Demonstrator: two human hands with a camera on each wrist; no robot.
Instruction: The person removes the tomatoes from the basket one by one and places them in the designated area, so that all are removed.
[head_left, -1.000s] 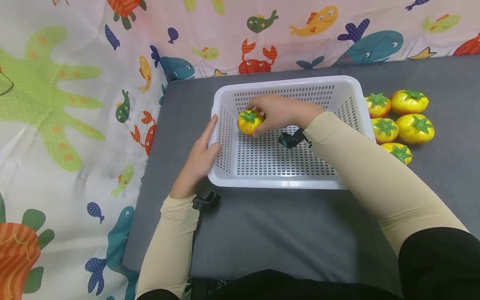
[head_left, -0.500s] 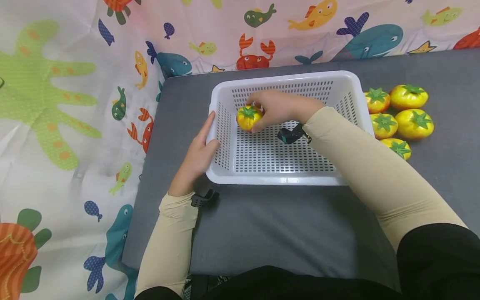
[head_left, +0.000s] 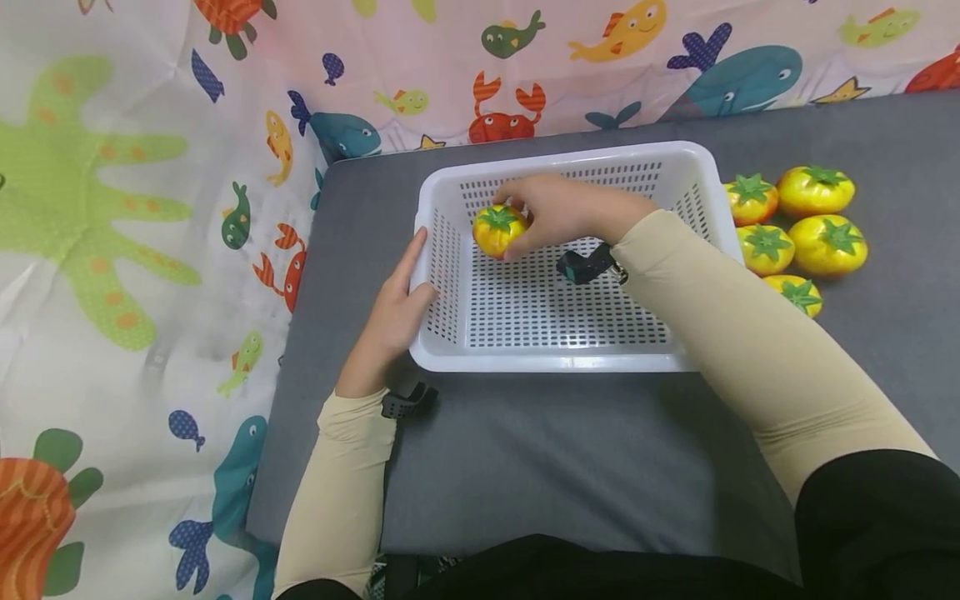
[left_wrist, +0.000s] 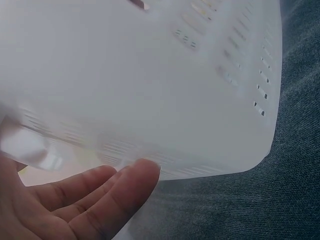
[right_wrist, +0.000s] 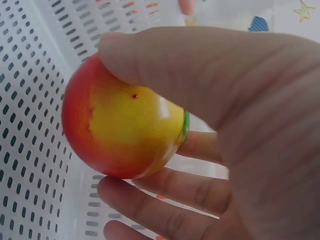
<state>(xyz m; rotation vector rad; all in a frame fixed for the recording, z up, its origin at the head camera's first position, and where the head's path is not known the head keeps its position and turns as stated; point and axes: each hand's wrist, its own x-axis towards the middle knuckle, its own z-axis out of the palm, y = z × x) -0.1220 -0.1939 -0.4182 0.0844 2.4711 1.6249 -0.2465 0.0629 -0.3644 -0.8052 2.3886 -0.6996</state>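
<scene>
My right hand (head_left: 558,210) is inside the white perforated basket (head_left: 562,363), near its left end. It holds a round, glossy toy tomato (head_left: 495,237) with a green star-shaped top between thumb and fingers. The right wrist view shows the tomato (right_wrist: 125,125) as yellow with a red end, the thumb over one side and the fingertips at the other. My left hand (head_left: 393,317) is at the basket's left side, thumb at the rim and fingers along the outside. In the left wrist view, its fingers (left_wrist: 122,197) lie against the outer wall.
Several similar toy tomatoes (head_left: 828,246) lie grouped on the grey cloth beyond the basket's right end, one partly hidden by my right sleeve. A curtain (head_left: 435,75) printed with sea animals hangs along the back and left of the table (head_left: 540,458).
The head view has shifted slightly. My right hand and the tomato have moved a little toward the basket's far side. My left hand keeps its place at the rim.
</scene>
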